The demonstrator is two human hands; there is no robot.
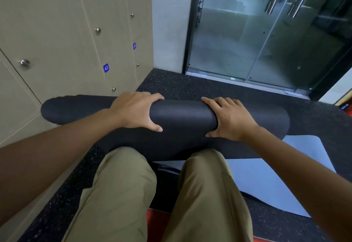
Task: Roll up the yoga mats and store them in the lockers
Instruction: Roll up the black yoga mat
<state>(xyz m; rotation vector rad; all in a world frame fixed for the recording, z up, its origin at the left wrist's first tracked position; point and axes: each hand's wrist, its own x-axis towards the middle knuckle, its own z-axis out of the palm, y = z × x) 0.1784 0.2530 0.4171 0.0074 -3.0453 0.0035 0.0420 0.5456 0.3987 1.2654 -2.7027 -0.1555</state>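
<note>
**A:** Yoga mat first: where was it?

**B:** From my head view, the dark yoga mat [182,116] lay rolled across the speckled floor [171,83] just past my knees [123,165], its left end near the lockers [57,32]. A short flap was not yet wound in, I judged, lying flat under my legs.

**A:** And your hands?

**B:** My left hand [135,110] was draped over the top of the roll, fingers curled over the far side, thumb on the near side. My right hand [228,118] mirrored it, a little apart. Each grip was wrapped round the mat, I think to keep the coil tight and even.

**A:** Arm pose?

**B:** Both arms reached forward, nearly straight, wrists above the roll.

**A:** Anything else?

**B:** A pale blue mat [266,175] lay flat at my right, partly under the dark one. Locker 42 [106,68] looked closed, as did the others.
</note>
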